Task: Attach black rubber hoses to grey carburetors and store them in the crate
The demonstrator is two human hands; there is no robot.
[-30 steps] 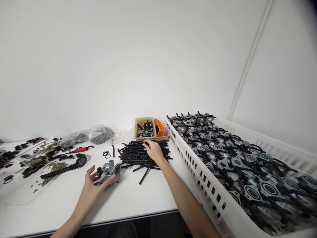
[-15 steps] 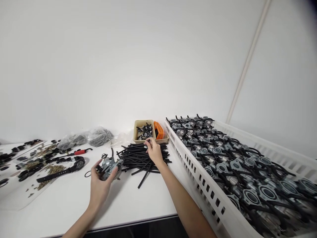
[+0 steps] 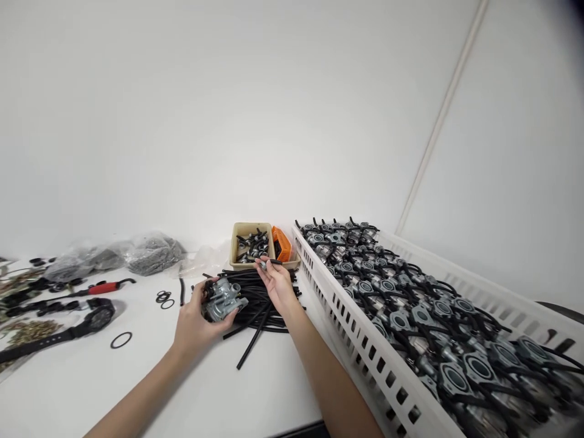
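My left hand point(image 3: 196, 319) is closed around a grey metal carburetor point(image 3: 223, 298), its fingers on the far side and the thumb along the near edge. To its right, my right hand point(image 3: 277, 286) pinches a small metal fitting with a short black stem point(image 3: 264, 264) between thumb and fingers; its exact kind is too small to tell. A pile of black rubber hoses point(image 3: 249, 333) lies under and between both hands. Just beyond my right hand stands a cream bin point(image 3: 233, 243) with several similar metal-and-black fittings in it.
A white slotted crate point(image 3: 347, 331) full of carburetors with black hoses fills the right side. An orange basket point(image 3: 281, 244) stands beside the bin. On the left lie a black wristwatch point(image 3: 98, 317), a red-handled tool point(image 3: 103, 288), rubber rings point(image 3: 121, 340) and bags of parts point(image 3: 155, 252).
The view has swung right. My left hand has turned the carburetor and brought it nearer the right hand. The right hand has rolled palm upward, showing the small fitting in its fingers.
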